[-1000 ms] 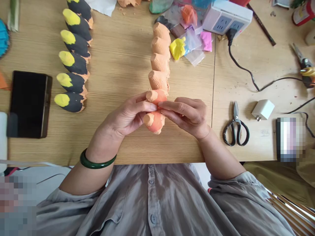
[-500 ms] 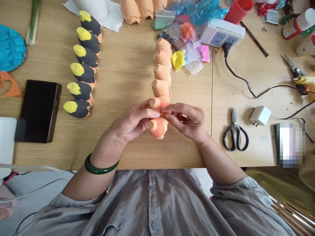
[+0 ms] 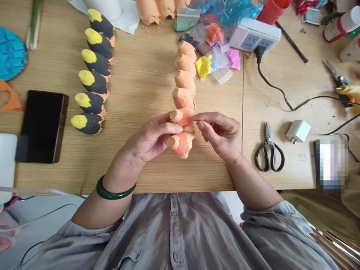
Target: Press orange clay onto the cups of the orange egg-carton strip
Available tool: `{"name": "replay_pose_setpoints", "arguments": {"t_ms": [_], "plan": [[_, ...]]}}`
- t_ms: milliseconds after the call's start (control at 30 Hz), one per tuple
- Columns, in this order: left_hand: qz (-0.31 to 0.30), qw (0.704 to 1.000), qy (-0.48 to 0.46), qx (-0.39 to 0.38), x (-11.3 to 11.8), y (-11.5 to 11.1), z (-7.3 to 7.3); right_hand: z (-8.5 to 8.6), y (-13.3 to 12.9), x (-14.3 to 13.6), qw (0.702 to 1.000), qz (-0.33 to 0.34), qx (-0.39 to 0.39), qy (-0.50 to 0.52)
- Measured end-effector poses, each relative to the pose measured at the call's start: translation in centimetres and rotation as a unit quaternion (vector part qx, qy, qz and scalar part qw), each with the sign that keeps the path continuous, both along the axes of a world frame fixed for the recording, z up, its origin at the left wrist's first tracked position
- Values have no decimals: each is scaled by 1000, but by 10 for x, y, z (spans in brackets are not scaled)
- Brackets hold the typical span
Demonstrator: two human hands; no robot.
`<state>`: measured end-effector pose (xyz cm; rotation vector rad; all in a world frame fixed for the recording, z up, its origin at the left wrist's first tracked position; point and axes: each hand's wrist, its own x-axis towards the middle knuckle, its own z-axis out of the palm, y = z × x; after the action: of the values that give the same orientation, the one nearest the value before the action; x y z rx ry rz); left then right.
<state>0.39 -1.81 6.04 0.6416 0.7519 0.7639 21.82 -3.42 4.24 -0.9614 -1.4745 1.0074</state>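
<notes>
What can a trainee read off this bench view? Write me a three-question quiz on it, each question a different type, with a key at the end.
1. Count: how many yellow tips show on the black row?

2. Multiple choice: what does the left grip touch?
A) the power strip
B) the peach row
C) the yellow clay

3. True or false: a gap separates the scissors from the white adapter.

Key: 1. Six. 2. B. 3. True.
</notes>
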Motion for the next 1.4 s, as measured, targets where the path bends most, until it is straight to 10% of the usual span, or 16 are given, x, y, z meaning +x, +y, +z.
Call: {"name": "replay_pose_setpoints", "arguments": {"t_ms": [300,1400], "plan": [[53,998,15,13,6,-4,9,1,12,1,946,107,-278,131],[26,998,-11,52,9,-2,-2,4,14,1,905,181,-331,198]]}}
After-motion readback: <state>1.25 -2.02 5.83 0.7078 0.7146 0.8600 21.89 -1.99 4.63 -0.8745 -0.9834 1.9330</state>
